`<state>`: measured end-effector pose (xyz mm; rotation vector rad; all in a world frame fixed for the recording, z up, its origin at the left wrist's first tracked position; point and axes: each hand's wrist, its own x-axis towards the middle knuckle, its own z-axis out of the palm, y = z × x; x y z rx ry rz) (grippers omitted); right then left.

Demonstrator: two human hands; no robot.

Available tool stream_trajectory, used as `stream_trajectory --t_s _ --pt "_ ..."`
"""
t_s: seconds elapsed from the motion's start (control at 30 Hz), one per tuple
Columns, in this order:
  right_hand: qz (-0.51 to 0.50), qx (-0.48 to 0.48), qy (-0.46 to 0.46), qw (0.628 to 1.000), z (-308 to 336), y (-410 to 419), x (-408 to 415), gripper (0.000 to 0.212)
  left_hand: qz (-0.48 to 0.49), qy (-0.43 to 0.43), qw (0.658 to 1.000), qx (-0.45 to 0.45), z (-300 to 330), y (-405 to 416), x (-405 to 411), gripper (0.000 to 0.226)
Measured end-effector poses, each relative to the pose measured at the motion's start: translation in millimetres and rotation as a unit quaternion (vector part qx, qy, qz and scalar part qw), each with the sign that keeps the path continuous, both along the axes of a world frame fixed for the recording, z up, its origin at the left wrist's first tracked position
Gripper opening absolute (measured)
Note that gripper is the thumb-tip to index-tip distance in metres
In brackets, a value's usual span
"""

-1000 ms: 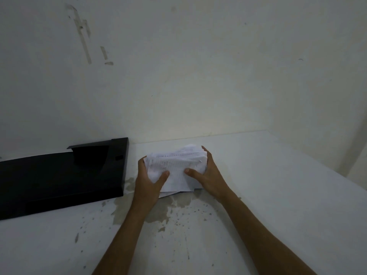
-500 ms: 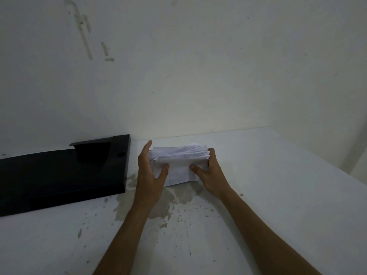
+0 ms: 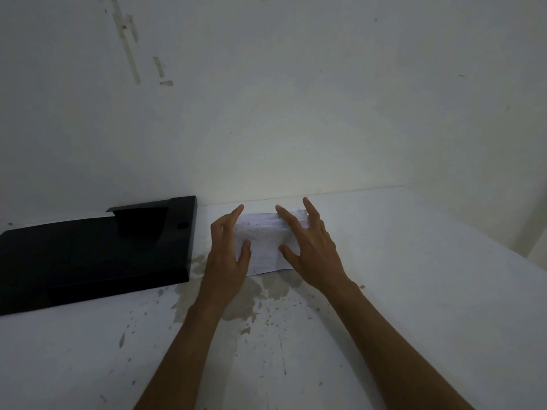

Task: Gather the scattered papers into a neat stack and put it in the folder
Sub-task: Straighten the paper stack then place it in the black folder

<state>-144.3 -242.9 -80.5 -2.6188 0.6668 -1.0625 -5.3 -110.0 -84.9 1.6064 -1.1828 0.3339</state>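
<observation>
- My left hand [image 3: 226,255] sits at the left edge of the paper stack [image 3: 266,247], fingers loosely spread and pointing away from me, thumb lying on the top sheet; it presses and squares, nothing gripped
- My right hand [image 3: 310,247] lies flat over the right part of the stack, fingers splayed wide, thumb on the top sheet; also just resting on the paper, not closed on it
- Stack lies flat on the white table [image 3: 414,276] between my two hands, near the back wall [image 3: 296,99], print too faint to read
- Sheets look gathered into one pile, far edge shows a few layers not quite flush, near-left corner pokes out below my left hand
- Black folder [image 3: 88,255] lies on the table just left of my left hand, apart from the stack; can't tell for sure whether it is open, a raised flap or pocket shows near its far right corner
- No loose sheets visible elsewhere on the table, only grey stains [image 3: 251,303] in front of the stack
- Progress as I judge it: gathering done, tidying of edges nearly done
- Left to do: pick the stack up, move it left, slide it into the folder; nothing is in the folder as far as I can see
</observation>
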Motion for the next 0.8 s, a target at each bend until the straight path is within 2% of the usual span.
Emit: stream_trajectory --t_s 0.1,0.3,0.43,0.53,0.7,0.8 --pt "-0.02 0.023 -0.021 0.999 -3.0 -4.4 -3.7 0.062 0.012 -0.031 0.999 0.016 -1.5 1.4 1.6 0.053" --pt "0.0 0.029 -0.054 0.998 -6.1 -4.0 -2.4 0.063 0.009 0.001 1.0 0.004 -3.4 1.3 1.7 0.043" --pt "0.022 0.056 -0.066 0.996 -2.5 -3.2 1.7 0.079 -0.005 0.038 0.999 -0.004 -0.5 1.7 -1.8 0.046" --pt "0.007 0.066 -0.043 0.997 -4.1 -8.3 3.7 0.094 -0.001 0.022 1.0 0.0 -0.5 1.1 -0.5 0.043" --pt "-0.031 0.033 -0.008 0.999 -10.2 -17.4 1.6 0.097 -0.002 -0.004 1.0 0.026 -6.4 0.1 7.6 0.041" --pt "-0.019 0.046 -0.02 0.999 -14.8 -17.4 1.5 0.093 0.001 -0.013 1.0 0.028 -7.9 0.9 7.5 0.045"
